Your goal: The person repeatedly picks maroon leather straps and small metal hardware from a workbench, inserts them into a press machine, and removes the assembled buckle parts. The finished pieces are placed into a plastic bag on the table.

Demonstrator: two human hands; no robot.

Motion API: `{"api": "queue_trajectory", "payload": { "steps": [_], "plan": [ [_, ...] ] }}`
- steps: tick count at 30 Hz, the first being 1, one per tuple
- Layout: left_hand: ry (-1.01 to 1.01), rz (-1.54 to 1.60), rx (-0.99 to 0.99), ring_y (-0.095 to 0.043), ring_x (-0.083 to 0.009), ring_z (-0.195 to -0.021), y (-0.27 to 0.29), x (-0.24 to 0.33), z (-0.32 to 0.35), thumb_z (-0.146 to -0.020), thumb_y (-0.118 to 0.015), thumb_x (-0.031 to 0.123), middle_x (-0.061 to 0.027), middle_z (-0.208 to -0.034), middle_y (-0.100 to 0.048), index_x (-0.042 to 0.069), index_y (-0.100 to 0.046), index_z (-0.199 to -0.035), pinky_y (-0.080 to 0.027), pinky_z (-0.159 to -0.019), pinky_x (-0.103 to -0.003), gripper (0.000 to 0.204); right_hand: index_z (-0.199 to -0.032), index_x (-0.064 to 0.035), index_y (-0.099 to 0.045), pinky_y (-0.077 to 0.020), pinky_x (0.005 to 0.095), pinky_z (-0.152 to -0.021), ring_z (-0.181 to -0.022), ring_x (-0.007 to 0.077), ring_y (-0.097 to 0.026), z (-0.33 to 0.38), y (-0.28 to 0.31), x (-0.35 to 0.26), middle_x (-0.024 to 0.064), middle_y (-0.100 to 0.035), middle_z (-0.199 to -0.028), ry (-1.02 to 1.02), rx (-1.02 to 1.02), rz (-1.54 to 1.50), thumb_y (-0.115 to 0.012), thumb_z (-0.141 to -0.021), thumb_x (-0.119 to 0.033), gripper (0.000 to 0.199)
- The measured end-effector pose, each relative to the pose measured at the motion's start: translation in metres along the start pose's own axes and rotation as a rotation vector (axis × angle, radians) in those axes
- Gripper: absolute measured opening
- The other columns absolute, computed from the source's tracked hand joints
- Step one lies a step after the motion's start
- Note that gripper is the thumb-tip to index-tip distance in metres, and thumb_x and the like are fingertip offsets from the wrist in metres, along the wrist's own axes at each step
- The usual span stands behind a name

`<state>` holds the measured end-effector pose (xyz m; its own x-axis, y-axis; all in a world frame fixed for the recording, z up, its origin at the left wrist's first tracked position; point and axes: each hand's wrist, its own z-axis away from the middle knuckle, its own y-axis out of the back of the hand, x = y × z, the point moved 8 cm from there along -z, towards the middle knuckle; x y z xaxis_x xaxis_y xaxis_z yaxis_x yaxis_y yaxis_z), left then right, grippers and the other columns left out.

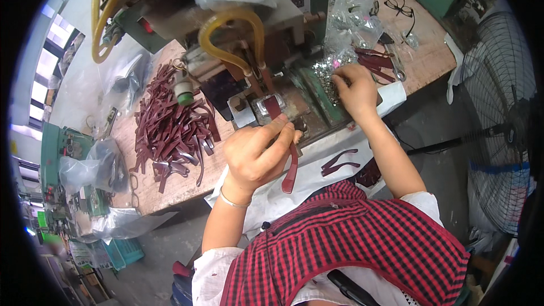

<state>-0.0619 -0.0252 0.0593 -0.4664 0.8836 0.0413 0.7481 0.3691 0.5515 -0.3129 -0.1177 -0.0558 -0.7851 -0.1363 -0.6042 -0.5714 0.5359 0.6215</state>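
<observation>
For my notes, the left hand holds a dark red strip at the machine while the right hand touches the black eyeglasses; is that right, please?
Not quite: the head view shows the right hand at the shiny metal pieces, not the eyeglasses; the rest stands.

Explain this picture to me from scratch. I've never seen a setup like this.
There is no robot here. A camera worn on a person's head looks down, and its wide lens bends straight edges. The bare hands are the person's own.

The left hand holds a dark red strip, whose far end reaches in under the machine with yellow hoses. The right hand is at a heap of small shiny pieces; whether it grips one can't be seen.

On the wooden table, a big pile of similar strips lies left of the machine, and a pair of glasses lies toward the far right. A fan stands at the right.
</observation>
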Motion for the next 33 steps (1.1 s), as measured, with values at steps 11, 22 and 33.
{"api": "queue_trajectory", "payload": {
  "steps": [11,22,33],
  "plan": [
    [0.305,-0.028,0.006,-0.073,-0.0219,-0.077,0.05,0.01,0.053,-0.075,-0.081,-0.002,-0.0133,-0.104,-0.078,0.006,-0.078,-0.1,-0.054,-0.063,-0.029,0.027,-0.096,-0.0048,-0.075,-0.0535,0.0469,-0.09,-0.117,0.0362,-0.061,0.004,-0.013,-0.031,0.0158,-0.067,-0.123,0.3,0.032,0.356,-0.074,-0.081,-0.008,0.015],
    [0.88,-0.706,-0.219,-0.06,-0.0306,-0.087,0.126,-0.109,0.148,-0.081,-0.082,0.019,-0.0095,-0.089,-0.066,0.006,-0.076,-0.085,-0.046,-0.082,-0.045,0.015,-0.11,-0.0072,-0.075,-0.0546,0.0394,-0.081,-0.091,0.0351,-0.072,-0.011,-0.011,-0.017,0.0176,-0.074,-0.101,0.143,0.105,-0.063,-0.064,-0.098,-0.014,0.018],
    [1.225,-0.274,-0.093,-0.067,-0.0155,-0.071,0.088,-0.13,0.212,-0.098,-0.066,0.01,-0.0095,-0.079,-0.071,0.001,-0.07,-0.109,-0.048,-0.064,-0.027,0.015,-0.11,0.0018,-0.072,-0.0521,0.0258,-0.089,-0.096,0.012,-0.07,0.039,0.037,0.018,0.0065,-0.076,-0.102,-0.281,-0.041,-0.411,-0.067,-0.095,-0.003,0.016]
  ]
}}
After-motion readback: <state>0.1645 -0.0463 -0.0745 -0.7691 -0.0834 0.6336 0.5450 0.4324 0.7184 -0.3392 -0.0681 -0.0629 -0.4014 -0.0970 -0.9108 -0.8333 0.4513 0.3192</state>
